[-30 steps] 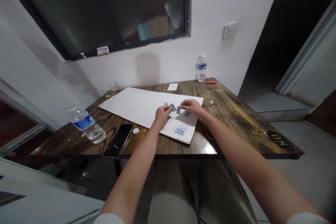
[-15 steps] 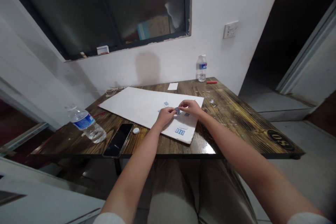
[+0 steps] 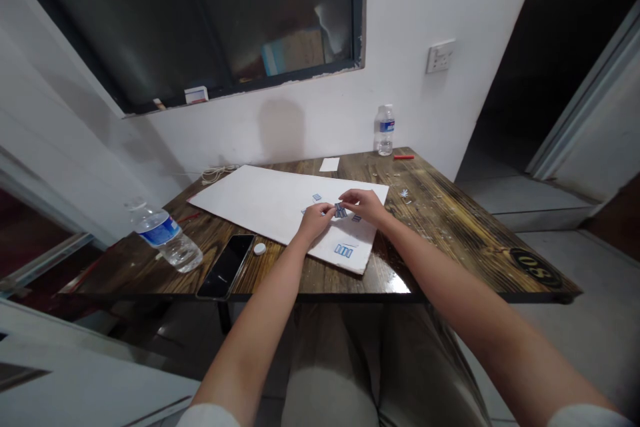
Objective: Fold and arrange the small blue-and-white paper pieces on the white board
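Note:
Over the right part of a white board (image 3: 260, 197), my left hand (image 3: 316, 222) pinches the left edge of a small dark blue piece with pale stripes (image 3: 341, 211). At its right edge the fingertips of my right hand (image 3: 366, 206) are closed on the same piece. What it is made of is too small to tell. Blue striped rectangles (image 3: 343, 251) mark the board just below my hands. Another small striped one (image 3: 317, 197) shows above my left hand, and a dark one (image 3: 356, 219) lies beneath my right hand, partly covered.
On the wooden table (image 3: 450, 240) to the left are a tilted water bottle (image 3: 167, 235), a phone (image 3: 226, 267) and a white cap (image 3: 259, 249). Farther back are a paper square (image 3: 329, 165), a second bottle (image 3: 385, 130), a red pen-like stick (image 3: 404, 157) and a white star-shaped bit (image 3: 404, 193).
The small striped piece has turned slightly between my fingers and shows a little more of its face. My right fingertips have shifted slightly; both arms stay nearly in place.

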`<state>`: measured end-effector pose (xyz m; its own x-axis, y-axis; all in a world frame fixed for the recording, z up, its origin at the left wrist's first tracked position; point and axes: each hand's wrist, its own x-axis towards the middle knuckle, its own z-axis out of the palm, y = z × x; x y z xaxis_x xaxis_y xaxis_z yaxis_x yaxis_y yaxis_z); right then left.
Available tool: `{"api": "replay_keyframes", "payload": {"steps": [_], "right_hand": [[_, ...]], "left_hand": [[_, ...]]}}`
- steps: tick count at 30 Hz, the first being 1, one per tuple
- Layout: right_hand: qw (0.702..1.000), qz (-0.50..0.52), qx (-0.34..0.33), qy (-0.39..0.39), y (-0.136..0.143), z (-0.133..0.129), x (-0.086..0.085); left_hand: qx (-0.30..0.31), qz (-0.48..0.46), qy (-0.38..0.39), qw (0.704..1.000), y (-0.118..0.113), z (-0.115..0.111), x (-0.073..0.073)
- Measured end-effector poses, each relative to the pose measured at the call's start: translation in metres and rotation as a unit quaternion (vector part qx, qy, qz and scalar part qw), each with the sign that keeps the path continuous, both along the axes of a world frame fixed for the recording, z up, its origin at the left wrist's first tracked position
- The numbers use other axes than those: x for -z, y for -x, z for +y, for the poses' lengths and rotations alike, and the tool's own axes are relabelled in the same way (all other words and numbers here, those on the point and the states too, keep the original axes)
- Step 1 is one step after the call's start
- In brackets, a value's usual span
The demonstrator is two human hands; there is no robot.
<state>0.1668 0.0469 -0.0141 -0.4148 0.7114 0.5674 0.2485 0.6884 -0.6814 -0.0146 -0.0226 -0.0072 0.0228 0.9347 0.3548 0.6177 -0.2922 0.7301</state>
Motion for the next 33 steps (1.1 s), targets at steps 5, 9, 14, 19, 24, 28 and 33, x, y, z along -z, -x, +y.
{"api": "replay_keyframes", "payload": {"steps": [5, 9, 14, 19, 24, 28, 33], "right_hand": [[1.000, -0.015, 0.019, 0.013, -0.0002, -0.0015, -0.0019], [0.999, 0.001, 0.011, 0.032, 0.0012, -0.0034, -0.0028], [0.999, 0.010, 0.009, 0.043, 0.0025, -0.0046, -0.0027], [0.999, 0.001, 0.007, 0.046, 0.0030, -0.0041, -0.0021], [0.999, 0.005, 0.002, 0.049, 0.0032, -0.0038, -0.0016], [0.999, 0.002, 0.000, 0.051, 0.0028, -0.0037, -0.0013], [0.999, 0.000, 0.003, 0.041, 0.0022, -0.0042, -0.0018]], "left_hand": [[-0.015, -0.037, 0.004, 0.999, 0.0005, 0.0001, -0.0016], [-0.009, -0.060, 0.015, 0.998, 0.0010, 0.0007, -0.0019], [-0.004, -0.063, 0.017, 0.998, -0.0008, -0.0014, -0.0043], [-0.006, -0.051, 0.024, 0.998, -0.0029, -0.0035, -0.0061], [-0.002, -0.055, 0.024, 0.998, -0.0025, -0.0029, -0.0054], [-0.005, -0.048, 0.023, 0.999, -0.0018, -0.0019, -0.0043], [-0.006, -0.054, 0.027, 0.998, -0.0017, -0.0011, -0.0031]]}}
